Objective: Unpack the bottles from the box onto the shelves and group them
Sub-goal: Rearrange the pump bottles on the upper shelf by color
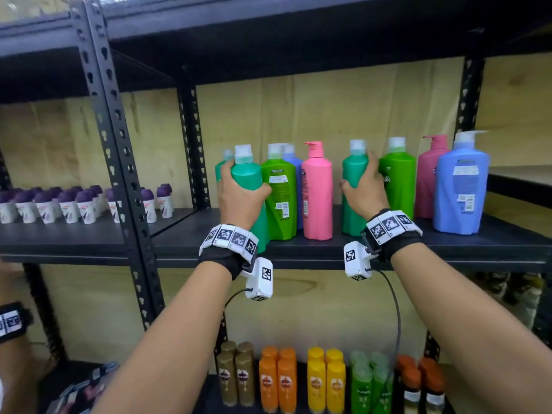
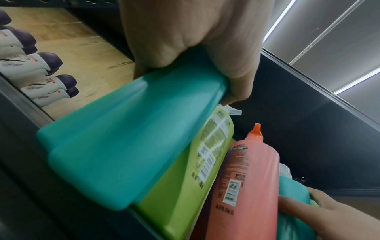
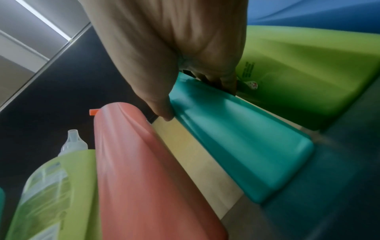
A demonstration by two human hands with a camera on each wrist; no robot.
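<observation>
On the middle black shelf (image 1: 328, 248) stands a row of large pump bottles. My left hand (image 1: 239, 189) grips a teal bottle (image 1: 248, 177) at the row's left end; in the left wrist view the hand (image 2: 191, 53) wraps that teal bottle (image 2: 131, 138). My right hand (image 1: 363, 189) grips a second teal bottle (image 1: 354, 174) further right, and the right wrist view has this hand (image 3: 180, 65) on that teal bottle (image 3: 236, 141). Between them stand a lime green bottle (image 1: 279, 192) and a pink bottle (image 1: 317, 189). The box is out of view.
Right of my right hand stand a green bottle (image 1: 398, 177), a magenta bottle (image 1: 430, 174) and a blue bottle (image 1: 461, 183). Purple-capped roll-ons (image 1: 68, 203) fill the left bay. Smaller coloured bottles (image 1: 325, 380) line the shelf below. Another person's wrist (image 1: 12, 324) shows at far left.
</observation>
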